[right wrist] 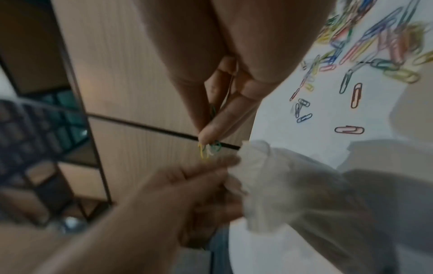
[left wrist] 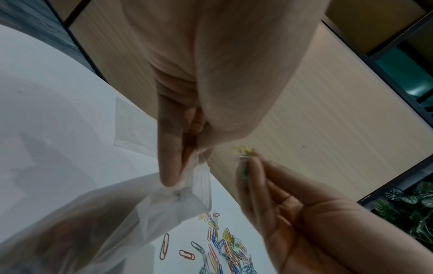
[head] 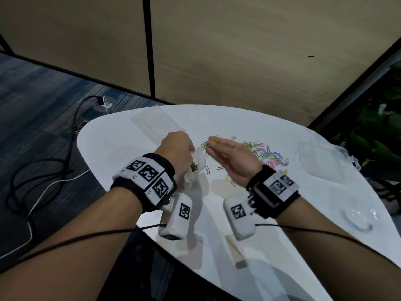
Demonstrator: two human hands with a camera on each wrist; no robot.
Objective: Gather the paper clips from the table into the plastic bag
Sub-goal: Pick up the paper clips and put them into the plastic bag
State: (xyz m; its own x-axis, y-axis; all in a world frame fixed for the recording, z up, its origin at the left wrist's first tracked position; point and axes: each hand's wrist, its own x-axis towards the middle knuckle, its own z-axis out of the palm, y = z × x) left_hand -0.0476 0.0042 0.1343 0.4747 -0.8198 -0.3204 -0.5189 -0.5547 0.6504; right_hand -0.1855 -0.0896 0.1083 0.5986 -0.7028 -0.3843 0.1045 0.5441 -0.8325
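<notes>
Few clips already in plastic bag, left hand pinching its rim; right hand fingertips clamp several paper clips beside the mouth.

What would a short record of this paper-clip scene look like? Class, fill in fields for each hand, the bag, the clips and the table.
left hand: pinches the plastic bag's rim, holding it up
right hand: pinches a small bunch of clips beside the bag's mouth
plastic bag: translucent, a few clips already inside
paper clips: coloured heap and strays, lying on the table
table: white, rounded
second bag: flat, at the table's far edge
</notes>
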